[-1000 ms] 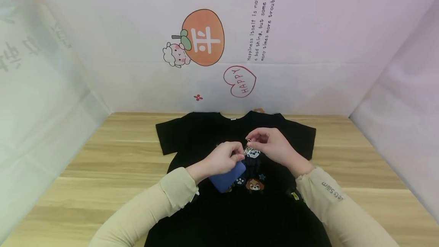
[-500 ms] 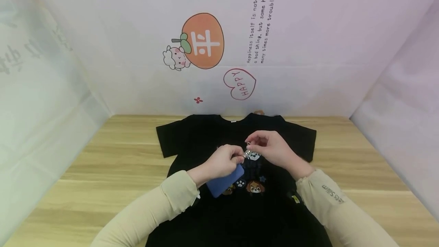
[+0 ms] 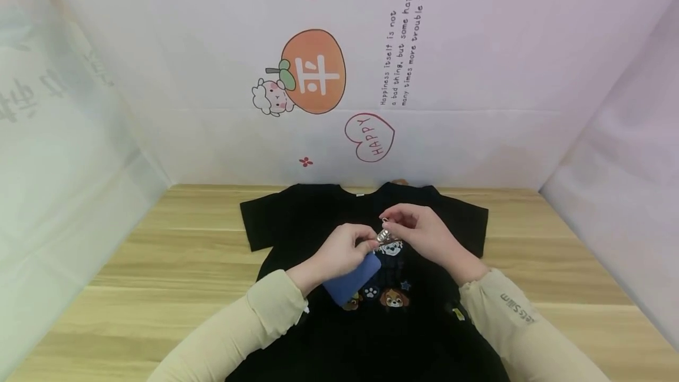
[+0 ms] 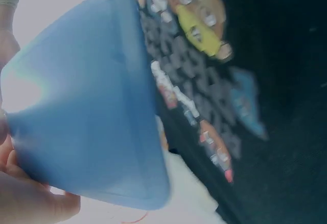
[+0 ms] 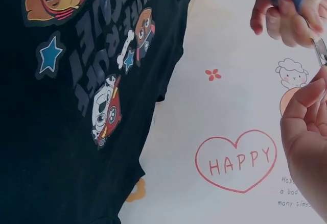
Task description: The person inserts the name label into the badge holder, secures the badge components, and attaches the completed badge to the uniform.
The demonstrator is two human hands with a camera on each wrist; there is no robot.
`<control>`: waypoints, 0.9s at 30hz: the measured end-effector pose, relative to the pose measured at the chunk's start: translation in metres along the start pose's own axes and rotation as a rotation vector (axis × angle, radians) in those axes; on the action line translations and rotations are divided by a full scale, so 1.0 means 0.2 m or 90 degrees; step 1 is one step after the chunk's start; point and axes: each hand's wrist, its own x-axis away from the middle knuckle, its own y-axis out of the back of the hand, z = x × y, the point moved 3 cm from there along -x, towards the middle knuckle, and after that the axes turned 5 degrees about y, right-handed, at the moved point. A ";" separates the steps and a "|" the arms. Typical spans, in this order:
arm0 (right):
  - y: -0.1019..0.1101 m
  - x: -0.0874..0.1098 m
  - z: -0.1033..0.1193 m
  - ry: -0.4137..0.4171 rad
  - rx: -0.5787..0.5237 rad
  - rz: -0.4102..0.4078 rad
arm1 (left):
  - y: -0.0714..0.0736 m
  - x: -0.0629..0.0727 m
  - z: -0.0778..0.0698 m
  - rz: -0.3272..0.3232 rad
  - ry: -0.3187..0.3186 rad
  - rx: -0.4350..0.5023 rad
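My left hand pinches the top of a flat blue card holder with rounded corners. The holder hangs tilted over a black T-shirt and fills much of the left wrist view. A shiny metal clip spans the small gap between my two hands. With thumb and fingertips my right hand pinches the far end of this clip, where a small ring shows. In the right wrist view, the clip is partly cut off by the frame edge.
The T-shirt lies spread on a wood-grain table, its collar toward the back and cartoon dog prints on its front. White printed cloth stands behind the table and along both sides.
The head view has tilted so the scene sits lower in it. The metal clip has turned slightly between my hands. Both hands keep their pinch.
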 end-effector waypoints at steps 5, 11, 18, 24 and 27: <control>0.00 0.00 0.02 0.003 -0.018 -0.006 | 0.02 0.01 -0.02 -0.007 -0.002 -0.017; -0.02 0.01 0.03 0.011 -0.009 0.003 | 0.00 0.02 -0.02 0.017 -0.005 0.005; -0.01 0.02 0.01 0.009 -0.030 -0.009 | 0.00 0.00 -0.01 0.023 -0.007 0.011; 0.01 0.03 0.00 -0.012 -0.054 0.000 | -0.01 0.00 0.01 0.034 -0.004 0.018; 0.03 0.04 0.00 -0.019 -0.072 0.002 | 0.00 0.00 0.00 0.041 -0.006 0.036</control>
